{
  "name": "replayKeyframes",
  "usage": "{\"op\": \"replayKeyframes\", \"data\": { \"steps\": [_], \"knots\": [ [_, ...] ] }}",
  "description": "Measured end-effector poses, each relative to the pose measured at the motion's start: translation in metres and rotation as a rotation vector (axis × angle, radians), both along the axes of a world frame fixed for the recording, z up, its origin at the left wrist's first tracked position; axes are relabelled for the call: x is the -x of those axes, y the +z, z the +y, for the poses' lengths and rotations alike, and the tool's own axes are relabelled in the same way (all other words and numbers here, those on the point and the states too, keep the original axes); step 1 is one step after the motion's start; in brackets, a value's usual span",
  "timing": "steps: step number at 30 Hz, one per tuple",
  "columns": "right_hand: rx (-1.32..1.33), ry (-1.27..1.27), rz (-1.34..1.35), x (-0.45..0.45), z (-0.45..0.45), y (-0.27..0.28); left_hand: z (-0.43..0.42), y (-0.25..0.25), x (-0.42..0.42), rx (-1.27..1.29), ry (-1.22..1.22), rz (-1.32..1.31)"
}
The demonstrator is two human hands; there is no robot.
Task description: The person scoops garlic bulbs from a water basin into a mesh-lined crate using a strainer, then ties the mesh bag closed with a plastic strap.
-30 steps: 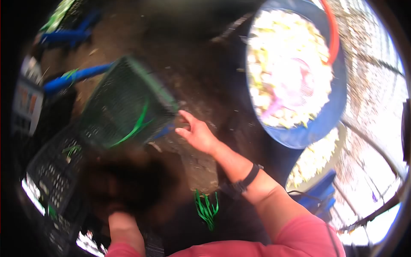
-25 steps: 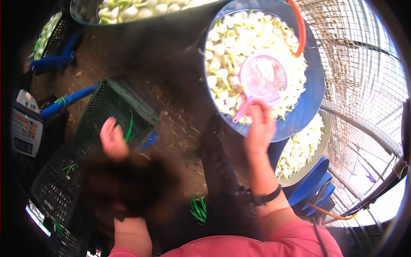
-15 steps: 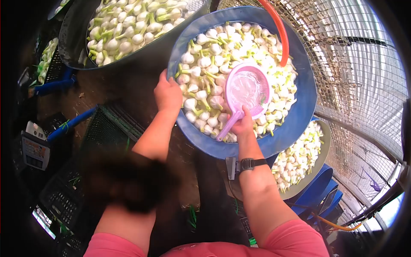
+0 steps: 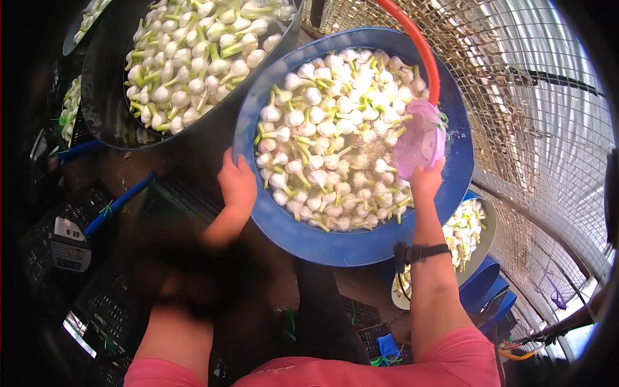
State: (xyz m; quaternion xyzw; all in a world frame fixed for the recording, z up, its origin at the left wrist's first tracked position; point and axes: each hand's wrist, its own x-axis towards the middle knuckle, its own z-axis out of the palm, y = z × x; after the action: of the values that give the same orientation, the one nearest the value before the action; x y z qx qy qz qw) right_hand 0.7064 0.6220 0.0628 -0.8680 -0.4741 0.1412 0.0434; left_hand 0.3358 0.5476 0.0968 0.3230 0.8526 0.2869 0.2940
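Observation:
A round blue tub (image 4: 322,248) holds water and many white garlic bulbs (image 4: 316,177) with short green stems. Its left rim is gripped by my left hand (image 4: 237,187), whose lower fingers are partly hidden. At the tub's right side my right hand (image 4: 425,182) is closed on a pink plastic strainer (image 4: 418,138), which is tilted among the bulbs. The strainer's handle is hidden by the hand, and some green bits cling to its far edge. A red hose (image 4: 412,32) comes down into the tub just beyond the strainer.
A dark tub (image 4: 106,109) of garlic stands at upper left, and a paler basin (image 4: 482,248) of garlic at lower right. Wire mesh (image 4: 516,129) rises on the right. Black crates (image 4: 39,222) and a scale-like device (image 4: 69,248) are at left. A dark blur covers part of my left forearm.
My right hand has moved the strainer to the right, from above the bulbs to the tub's right side, and tilted it. The left hand stays at the rim. The view has shifted slightly.

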Motion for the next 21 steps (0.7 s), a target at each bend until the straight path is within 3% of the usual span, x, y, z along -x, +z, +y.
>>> {"op": "replayKeyframes", "data": {
  "steps": [2,3,5,6,8,9,11,12,15,17,19,21],
  "knots": [
    [-0.053,0.011,0.195,-0.003,0.018,-0.079,0.002,0.003,-0.002,0.005,0.011,-0.002],
    [-0.045,0.013,0.209,0.008,0.023,-0.093,0.002,0.002,-0.003,0.007,0.016,-0.017],
    [-0.072,-0.149,0.766,0.043,0.03,-0.119,0.0,-0.004,-0.004,0.027,0.03,0.008],
    [-0.062,-0.147,0.785,0.055,0.031,-0.134,0.0,-0.006,-0.003,0.043,0.029,0.018],
    [0.107,-0.45,1.191,0.072,0.028,-0.158,-0.001,-0.003,-0.001,0.043,0.025,0.011],
    [0.112,-0.45,1.203,0.083,0.026,-0.165,0.001,-0.003,-0.001,0.03,0.013,-0.011],
    [-0.006,-0.46,1.278,0.115,0.017,-0.172,-0.002,-0.006,0.0,0.014,0.014,-0.003],
    [-0.098,-0.604,1.442,0.131,0.02,-0.17,-0.002,-0.006,0.002,-0.01,0.018,-0.012],
    [0.005,-0.7,1.607,0.14,0.005,-0.139,-0.003,-0.005,0.004,-0.026,0.002,-0.005],
    [0.083,-0.655,1.568,0.129,-0.009,-0.142,-0.004,-0.003,0.005,-0.018,-0.011,-0.001],
    [0.002,-0.561,1.814,0.124,-0.016,-0.126,-0.001,0.0,0.003,-0.018,-0.021,-0.014],
    [-0.041,-0.534,1.79,0.122,-0.024,-0.115,0.0,0.002,0.003,0.019,-0.011,0.013]
  ]
}}
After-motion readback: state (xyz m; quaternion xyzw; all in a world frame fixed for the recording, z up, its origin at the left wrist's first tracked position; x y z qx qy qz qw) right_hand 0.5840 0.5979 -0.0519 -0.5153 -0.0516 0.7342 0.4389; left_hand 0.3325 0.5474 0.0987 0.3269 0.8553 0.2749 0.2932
